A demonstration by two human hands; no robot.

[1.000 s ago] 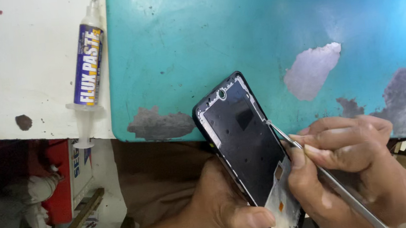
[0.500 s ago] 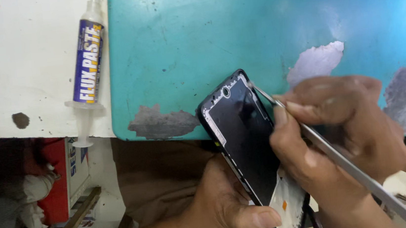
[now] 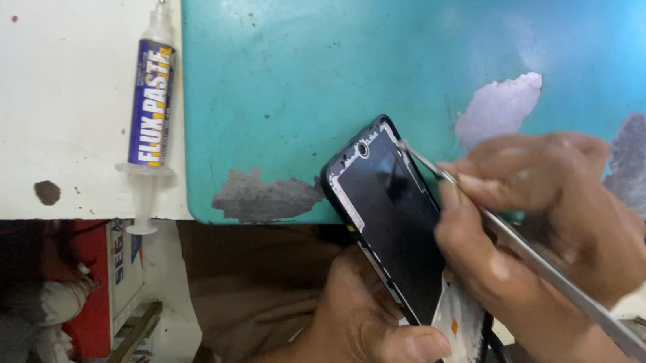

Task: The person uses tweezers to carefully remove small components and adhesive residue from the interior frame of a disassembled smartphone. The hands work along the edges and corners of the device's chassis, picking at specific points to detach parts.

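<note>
Flux syringe [image 3: 149,111] lying at 10 o'clock, well apart; phone frame [image 3: 392,222] clamped in left hand [image 3: 354,336] at 6 o'clock, tilted over mat edge [image 3: 251,94]; tweezers [image 3: 502,235] pinched in right hand [image 3: 548,223], tip touching frame's top right edge; slip judged likely to scratch the frame if tip is pressed too hard.

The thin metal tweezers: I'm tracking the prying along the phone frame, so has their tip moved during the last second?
Yes. The thin metal tweezers slid up the black phone frame, from mid-edge to its top corner.
</note>
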